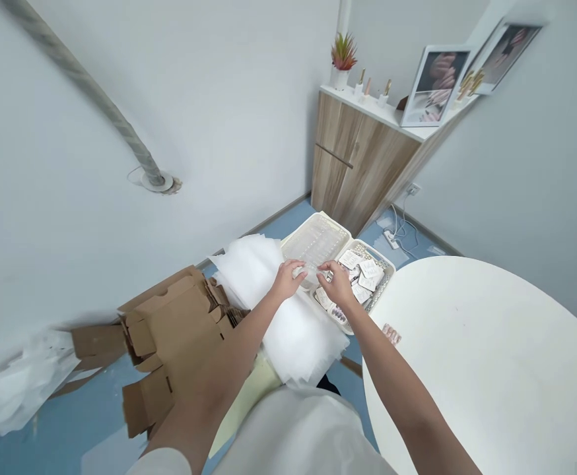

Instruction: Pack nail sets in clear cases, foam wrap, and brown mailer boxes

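Observation:
Both my hands reach out over a white plastic basket (386, 267) standing on the floor. My left hand (288, 278) and my right hand (337, 282) pinch the two ends of a small clear packet (311, 269) between them, fingers closed on it. The basket holds several small flat packets (362, 274) of press-on nails. A clear plastic tray (315, 239) lies in the basket's left half. A stack of white foam sheets (269, 297) lies under my left forearm.
Flattened brown cardboard boxes (169, 330) lie on the blue floor at left, beside loose white wrapping (16, 389). A round white table (481, 356) fills the right, with one small nail packet (391, 333) at its edge. A wooden cabinet (358, 158) stands in the corner.

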Motion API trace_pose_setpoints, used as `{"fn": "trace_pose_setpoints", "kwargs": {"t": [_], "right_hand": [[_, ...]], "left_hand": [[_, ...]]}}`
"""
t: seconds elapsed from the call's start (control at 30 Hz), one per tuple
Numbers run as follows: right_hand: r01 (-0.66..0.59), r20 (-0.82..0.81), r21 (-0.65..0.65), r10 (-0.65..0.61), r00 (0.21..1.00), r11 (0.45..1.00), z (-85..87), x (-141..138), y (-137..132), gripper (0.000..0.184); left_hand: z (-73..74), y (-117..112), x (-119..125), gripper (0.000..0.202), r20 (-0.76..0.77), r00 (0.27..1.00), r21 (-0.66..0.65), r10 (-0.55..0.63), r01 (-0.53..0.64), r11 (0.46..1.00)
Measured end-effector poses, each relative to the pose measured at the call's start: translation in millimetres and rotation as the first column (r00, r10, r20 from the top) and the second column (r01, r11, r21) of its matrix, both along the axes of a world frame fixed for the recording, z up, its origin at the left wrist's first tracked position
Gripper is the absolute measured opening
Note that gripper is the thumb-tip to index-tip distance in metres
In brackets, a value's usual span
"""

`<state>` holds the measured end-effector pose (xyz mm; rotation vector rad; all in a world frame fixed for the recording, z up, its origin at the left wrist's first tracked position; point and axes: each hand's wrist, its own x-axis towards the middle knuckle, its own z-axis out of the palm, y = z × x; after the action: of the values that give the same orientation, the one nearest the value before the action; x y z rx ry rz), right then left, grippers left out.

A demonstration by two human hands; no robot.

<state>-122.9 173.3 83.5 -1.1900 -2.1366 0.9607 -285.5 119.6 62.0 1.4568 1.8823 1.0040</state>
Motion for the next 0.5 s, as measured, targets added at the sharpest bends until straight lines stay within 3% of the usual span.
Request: {"fn": "trace_pose_setpoints", "kwargs": {"t": [0.13,0.27,0.37,0.5], "right_hand": [[0.060,-0.246,-0.138,-0.093,0.965,0.989,13.8,18.9,-28.7,0.026],[0.129,-0.394,-0.285,-0.239,0.888,0.950,18.3,37.3,-65.5,0.034],[0.155,-0.449,-0.434,-0.362,0.817,0.887,19.7,53.3,-100.1,0.041],[0.192,-0.437,-0.596,-0.516,0.737,0.779,20.2,77.3,-150.7,0.046]], "left_hand": [[12.7,-21.8,15.7,0.024,0.138,0.989,0.006,-0.060,0.060,0.998],[22.9,-52.2,34.4,0.026,0.390,0.914,-0.006,-0.111,0.123,0.992],[29.9,-76.7,50.1,0.029,0.577,0.808,-0.012,-0.117,0.152,0.988],[34.9,-104.0,73.9,0.033,0.702,0.704,-0.089,-0.111,0.241,0.966]]}}
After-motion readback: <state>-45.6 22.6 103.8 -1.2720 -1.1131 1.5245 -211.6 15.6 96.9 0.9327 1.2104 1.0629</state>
